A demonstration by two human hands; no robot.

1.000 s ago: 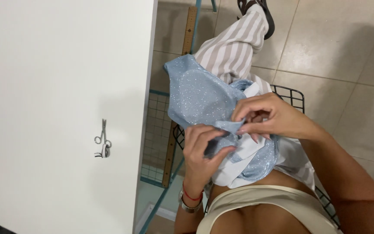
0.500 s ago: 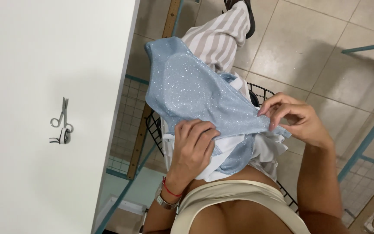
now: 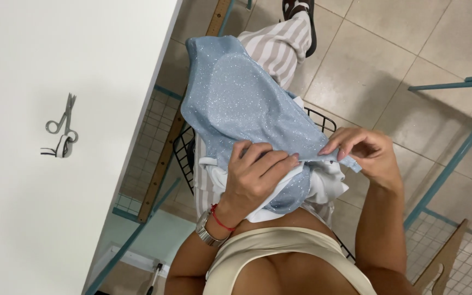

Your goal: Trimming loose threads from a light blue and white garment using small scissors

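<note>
Head view: left hand (image 3: 258, 175) and right hand (image 3: 364, 155) both pinched closed on sparkly light-blue fabric (image 3: 241, 106), scissors (image 3: 63, 127) on white table (image 3: 55, 54).

We take the table (image 3: 55, 218) as landmark: the scissors (image 3: 62, 128) lie on it near its left part, well apart from everything else. Right of the table edge the fabric piece (image 3: 241, 104) lies over our lap, with the left hand (image 3: 255, 177) on its near edge and the right hand (image 3: 364, 153) at that edge further right. Under the fabric piece sits the wire basket (image 3: 184, 150), just beside the table, and the metal frame (image 3: 454, 142) stands far right of it.
</note>
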